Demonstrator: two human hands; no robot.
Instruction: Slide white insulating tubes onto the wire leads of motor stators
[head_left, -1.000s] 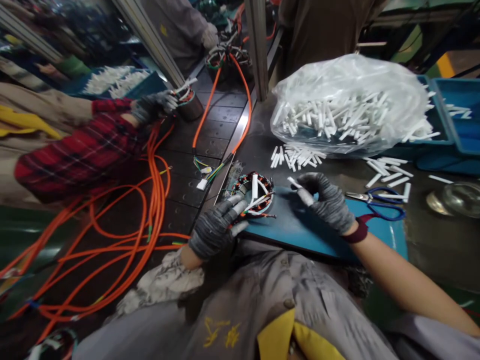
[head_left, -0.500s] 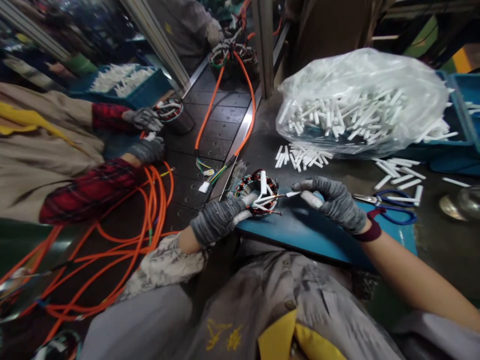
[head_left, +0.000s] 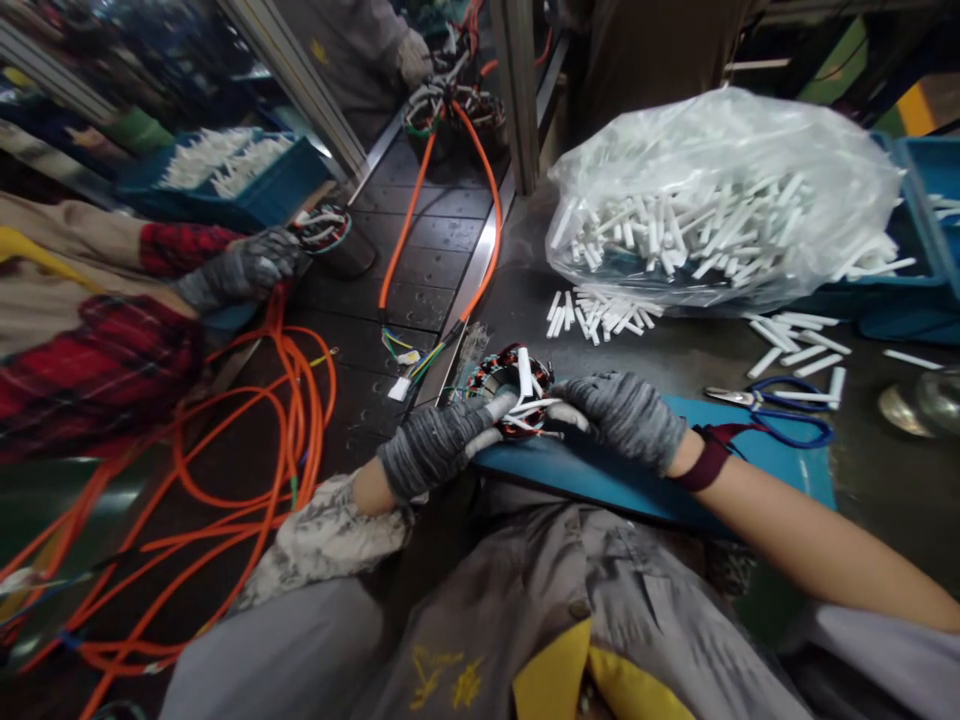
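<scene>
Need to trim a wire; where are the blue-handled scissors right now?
In the head view, the scissors lie on the right, at the far edge of the blue mat, just beyond the maroon wristband, with short white tubes beside their handles.

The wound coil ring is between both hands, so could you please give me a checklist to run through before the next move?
1. Left hand at the coil ring: ok, its fingertips reach the near left side.
2. Right hand at the ring: ok, its fingertips are at the right side.
3. What the right fingertips pinch: cannot tell, the hand hides it.
4. Loose white tubes near the ring: ok, a pile lies beyond it, beside the clear bag.
5. Scissors free to lift: not ok, a white tube lies across the handles.
6. White plug apart from the ring: ok, it lies to the left.
</scene>
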